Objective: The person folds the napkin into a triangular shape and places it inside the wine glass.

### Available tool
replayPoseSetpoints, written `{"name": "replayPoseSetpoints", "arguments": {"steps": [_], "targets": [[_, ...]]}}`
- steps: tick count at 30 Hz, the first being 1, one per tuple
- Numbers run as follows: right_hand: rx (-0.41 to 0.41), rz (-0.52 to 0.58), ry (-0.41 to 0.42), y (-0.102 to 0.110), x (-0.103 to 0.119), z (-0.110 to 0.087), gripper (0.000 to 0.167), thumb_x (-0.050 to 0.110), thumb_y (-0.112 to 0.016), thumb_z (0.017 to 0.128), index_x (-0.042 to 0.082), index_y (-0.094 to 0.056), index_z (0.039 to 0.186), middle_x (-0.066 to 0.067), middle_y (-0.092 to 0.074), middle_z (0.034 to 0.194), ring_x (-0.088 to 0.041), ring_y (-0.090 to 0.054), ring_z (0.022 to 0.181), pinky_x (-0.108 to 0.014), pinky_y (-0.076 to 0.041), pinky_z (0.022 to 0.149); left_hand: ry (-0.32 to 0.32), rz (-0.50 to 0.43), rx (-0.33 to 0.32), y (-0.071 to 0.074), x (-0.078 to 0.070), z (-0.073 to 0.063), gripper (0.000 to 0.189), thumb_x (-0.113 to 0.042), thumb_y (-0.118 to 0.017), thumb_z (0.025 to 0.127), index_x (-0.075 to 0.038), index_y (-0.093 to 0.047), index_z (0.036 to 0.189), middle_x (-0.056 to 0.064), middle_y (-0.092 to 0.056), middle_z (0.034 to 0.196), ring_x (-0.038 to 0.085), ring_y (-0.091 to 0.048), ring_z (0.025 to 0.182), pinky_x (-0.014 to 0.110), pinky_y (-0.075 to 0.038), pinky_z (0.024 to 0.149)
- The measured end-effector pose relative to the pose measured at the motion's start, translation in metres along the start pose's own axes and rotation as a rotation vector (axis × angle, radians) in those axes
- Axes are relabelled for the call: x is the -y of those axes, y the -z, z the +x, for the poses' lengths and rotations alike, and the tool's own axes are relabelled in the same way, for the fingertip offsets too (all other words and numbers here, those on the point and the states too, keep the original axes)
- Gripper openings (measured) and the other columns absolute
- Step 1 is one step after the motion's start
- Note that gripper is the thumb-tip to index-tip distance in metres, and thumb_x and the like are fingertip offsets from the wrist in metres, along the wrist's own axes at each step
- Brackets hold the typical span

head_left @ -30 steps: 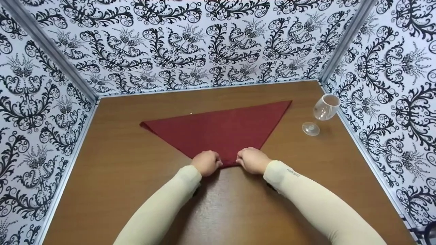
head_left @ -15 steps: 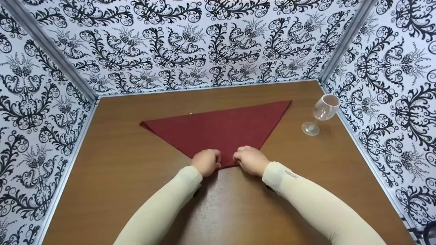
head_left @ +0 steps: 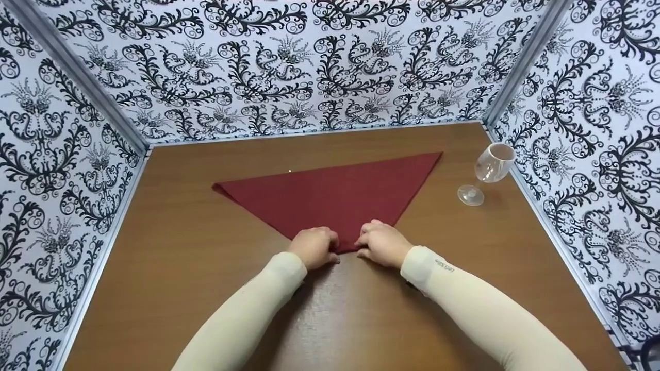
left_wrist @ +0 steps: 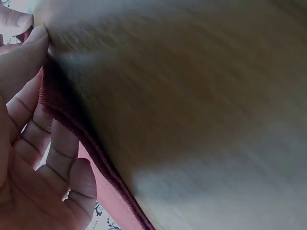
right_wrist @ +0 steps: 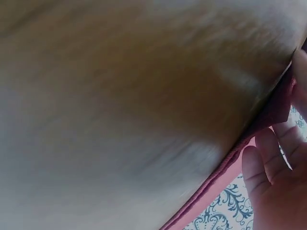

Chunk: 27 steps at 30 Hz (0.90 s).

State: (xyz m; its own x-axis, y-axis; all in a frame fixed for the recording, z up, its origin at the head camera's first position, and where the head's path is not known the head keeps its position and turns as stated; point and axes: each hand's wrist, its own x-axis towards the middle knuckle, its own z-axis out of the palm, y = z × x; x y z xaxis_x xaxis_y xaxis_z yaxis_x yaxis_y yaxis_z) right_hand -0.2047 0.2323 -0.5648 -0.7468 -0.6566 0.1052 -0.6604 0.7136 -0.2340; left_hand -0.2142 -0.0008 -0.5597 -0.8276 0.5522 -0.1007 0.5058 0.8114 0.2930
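A red cloth napkin (head_left: pixel 335 198) lies folded on the table, its long edge at the back and a short blunt edge toward me. My left hand (head_left: pixel 312 248) holds the left end of that near edge, thumb on the near side and fingers bent over the cloth. At the right end, my right hand (head_left: pixel 382 245) grips the same edge in a like way. Layered cloth edges show beside the left fingers (left_wrist: pixel 33 134) in the left wrist view. In the right wrist view, the right thumb is partly cut off by the frame.
An upright stemmed wine glass (head_left: pixel 493 164) stands at the table's right side, beyond the napkin's right corner. Patterned walls (head_left: pixel 319 67) enclose the wooden table (head_left: pixel 180 247) at the back and both sides. A dark curved object (head_left: pixel 650 353) shows at the lower right corner.
Both hands stay at the napkin's near edge. Their fingers shifted slightly, and the thumbs now stand further from the fingers. The rest of the cloth and the glass have not moved.
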Motion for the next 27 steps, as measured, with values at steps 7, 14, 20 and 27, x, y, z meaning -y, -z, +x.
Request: {"name": "replayPoseSetpoints", "arguments": {"steps": [7, 14, 20, 27], "targets": [[-0.042, -0.054, 0.019, -0.007, 0.001, 0.003, 0.007, 0.02, -0.08, 0.09, 0.014, -0.083, 0.091, 0.0, -0.07, 0.087, -0.024, -0.061, 0.086, -0.039, -0.053, 0.081, -0.002, 0.021, -0.039, -0.001, 0.001, 0.002, 0.017, -0.033, -0.082, 0.091, -0.019, -0.073, 0.087, -0.002, -0.071, 0.089, 0.019, -0.069, 0.085, 0.044, -0.057, 0.081], [-0.008, -0.053, -0.034, -0.009, 0.002, 0.004, 0.011, 0.017, -0.07, 0.097, 0.01, -0.076, 0.092, -0.004, -0.07, 0.092, -0.027, -0.063, 0.091, -0.042, -0.053, 0.087, 0.01, 0.011, -0.047, 0.0, 0.002, 0.002, 0.015, -0.028, -0.073, 0.097, -0.015, -0.071, 0.089, 0.001, -0.073, 0.087, 0.022, -0.072, 0.085, 0.045, -0.058, 0.08], [0.028, 0.03, -0.141, -0.006, 0.004, 0.009, 0.011, 0.017, -0.066, 0.101, 0.009, -0.072, 0.095, -0.008, -0.07, 0.095, -0.031, -0.063, 0.093, -0.046, -0.052, 0.089, 0.104, -0.093, -0.006, 0.001, 0.005, 0.005, 0.012, -0.026, -0.068, 0.102, -0.016, -0.072, 0.097, 0.001, -0.076, 0.092, 0.022, -0.073, 0.089, 0.043, -0.059, 0.081], [0.024, 0.086, -0.256, -0.002, 0.003, 0.016, 0.01, 0.018, -0.069, 0.1, 0.011, -0.071, 0.093, -0.007, -0.074, 0.095, -0.032, -0.067, 0.095, -0.048, -0.052, 0.093, 0.195, -0.167, -0.025, 0.004, 0.007, 0.007, 0.015, -0.028, -0.065, 0.104, -0.017, -0.074, 0.098, 0.0, -0.077, 0.096, 0.025, -0.074, 0.096, 0.047, -0.058, 0.089]]}}
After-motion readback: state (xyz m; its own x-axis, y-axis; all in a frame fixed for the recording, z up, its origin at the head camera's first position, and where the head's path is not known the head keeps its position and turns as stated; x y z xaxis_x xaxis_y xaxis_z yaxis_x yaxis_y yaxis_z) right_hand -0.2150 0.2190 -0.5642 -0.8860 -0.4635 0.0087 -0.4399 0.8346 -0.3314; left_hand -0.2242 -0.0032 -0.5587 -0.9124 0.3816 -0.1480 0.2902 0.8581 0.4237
